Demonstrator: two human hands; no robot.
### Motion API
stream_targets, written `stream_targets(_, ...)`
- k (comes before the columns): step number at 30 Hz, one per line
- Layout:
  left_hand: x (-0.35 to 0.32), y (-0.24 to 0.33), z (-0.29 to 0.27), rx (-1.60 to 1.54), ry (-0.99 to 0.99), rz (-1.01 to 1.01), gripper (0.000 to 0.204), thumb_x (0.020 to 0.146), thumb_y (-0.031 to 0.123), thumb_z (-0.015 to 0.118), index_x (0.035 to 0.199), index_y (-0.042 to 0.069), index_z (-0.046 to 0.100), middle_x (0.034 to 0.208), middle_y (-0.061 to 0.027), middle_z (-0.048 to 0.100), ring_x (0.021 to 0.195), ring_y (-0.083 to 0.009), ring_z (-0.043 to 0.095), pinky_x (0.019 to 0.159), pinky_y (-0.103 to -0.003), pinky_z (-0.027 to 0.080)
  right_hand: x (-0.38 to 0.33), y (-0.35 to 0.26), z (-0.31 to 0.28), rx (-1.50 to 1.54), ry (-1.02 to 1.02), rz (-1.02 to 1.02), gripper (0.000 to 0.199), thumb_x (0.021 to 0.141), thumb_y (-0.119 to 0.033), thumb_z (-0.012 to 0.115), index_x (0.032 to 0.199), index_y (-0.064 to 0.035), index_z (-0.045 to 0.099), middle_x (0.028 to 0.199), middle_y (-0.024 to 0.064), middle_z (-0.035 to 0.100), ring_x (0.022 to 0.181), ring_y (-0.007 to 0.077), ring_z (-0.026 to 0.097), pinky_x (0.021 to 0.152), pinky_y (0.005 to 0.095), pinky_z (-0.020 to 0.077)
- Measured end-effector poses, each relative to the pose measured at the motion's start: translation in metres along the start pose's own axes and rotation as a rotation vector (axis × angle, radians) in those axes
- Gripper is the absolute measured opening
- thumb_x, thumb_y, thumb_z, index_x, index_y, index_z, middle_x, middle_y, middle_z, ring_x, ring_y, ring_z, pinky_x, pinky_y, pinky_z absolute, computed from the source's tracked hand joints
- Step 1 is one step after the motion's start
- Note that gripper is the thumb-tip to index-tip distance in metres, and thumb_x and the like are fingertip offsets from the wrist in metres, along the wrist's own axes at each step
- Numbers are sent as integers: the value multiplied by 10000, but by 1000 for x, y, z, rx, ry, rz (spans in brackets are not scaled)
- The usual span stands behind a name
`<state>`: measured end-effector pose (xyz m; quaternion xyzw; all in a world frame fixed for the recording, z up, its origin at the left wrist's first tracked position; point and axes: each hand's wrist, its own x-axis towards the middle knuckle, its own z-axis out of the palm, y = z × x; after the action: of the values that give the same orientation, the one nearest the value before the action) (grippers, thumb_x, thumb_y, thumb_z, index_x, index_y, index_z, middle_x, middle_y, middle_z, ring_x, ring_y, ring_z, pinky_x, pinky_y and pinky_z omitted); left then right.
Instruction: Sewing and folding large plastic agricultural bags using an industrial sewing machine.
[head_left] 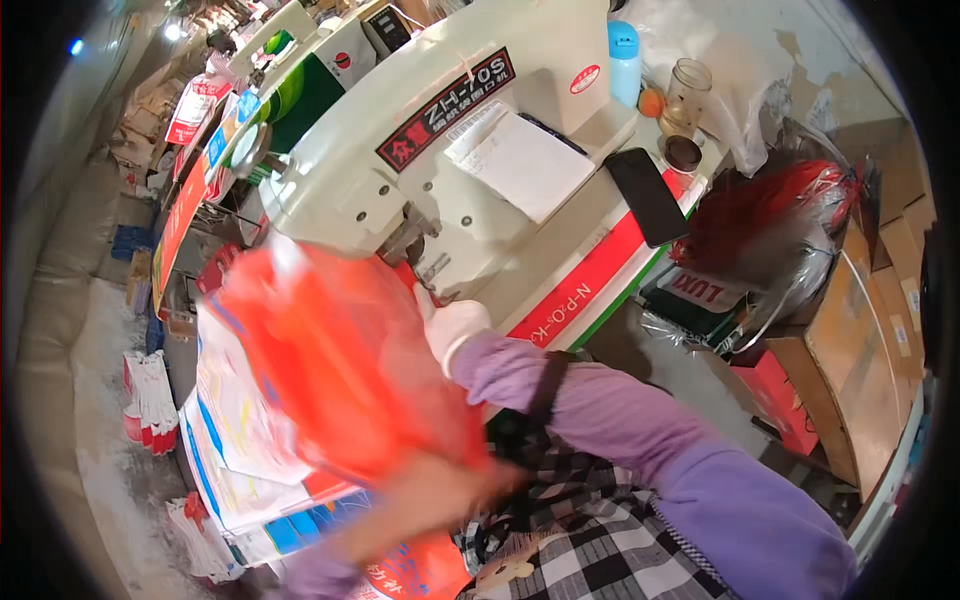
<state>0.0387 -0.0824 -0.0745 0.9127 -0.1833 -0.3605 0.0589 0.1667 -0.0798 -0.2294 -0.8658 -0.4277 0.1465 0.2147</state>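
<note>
The bag [340,370] is translucent orange-red. The right hand [455,328] wears a white glove; its sleeve [600,400] is lilac. The apron [610,550] is a black-and-white check. The machine [440,130] is cream with a black-and-red label. The counter [590,280] edge is red, white and green. The far bottle [624,62] is light blue. The phone [647,196] is black.

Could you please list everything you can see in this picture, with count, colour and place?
sewing machine: one, cream, upper centre on the bench.
orange bag: one, orange-red, blurred, centre left below the machine head.
printed sacks: a stack, white with blue and red, lower left.
paper sheet: one, white, on the machine bed.
phone: one, black, right of the paper.
glass jar: one, clear, top right.
blue bottle: one, light blue, beside the jar.
cardboard boxes: several, brown, right edge.
right hand: white glove, purple sleeve, at the bag's edge.
left hand: bare, blurred, under the bag.
</note>
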Motion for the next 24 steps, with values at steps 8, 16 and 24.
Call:
stream_targets(8, -133, -178, -7, 84, 1300, -343, 396, 963, 249, 448, 1273, 24, 549, 1108, -158, 647, 1134, -320, 551, 1022, -437, 390, -7, 3, 38, 164, 77, 46, 632, 909, -189, 472, 1487, -45, 262, 685, 94, 694, 599, 314, 679, 503, 460, 505)
stream_targets(16, -198, -374, 16, 322, 1085, -1191, 590, 1005, 443, 423, 846, -43, 717, 693, -309, 591, 644, -449, 624, 574, -545, 425, -93, 12, -29, 446, 466, -336, 421, 902, -430, 583, 713, -61, 654, 573, 141, 579, 650, 322, 632, 619, 423, 492)
stream_targets(24, -388, -214, 68, 233, 1423, -1371, 391, 977, 231, 517, 695, -20, 619, 536, -121, 518, 488, -161, 395, 469, -411, 333, -124, -39, -59, 416, 218, -854, 352, 922, -369, 584, 756, -70, 669, 811, 99, 649, 1057, 305, 559, 1070, 563, 287)
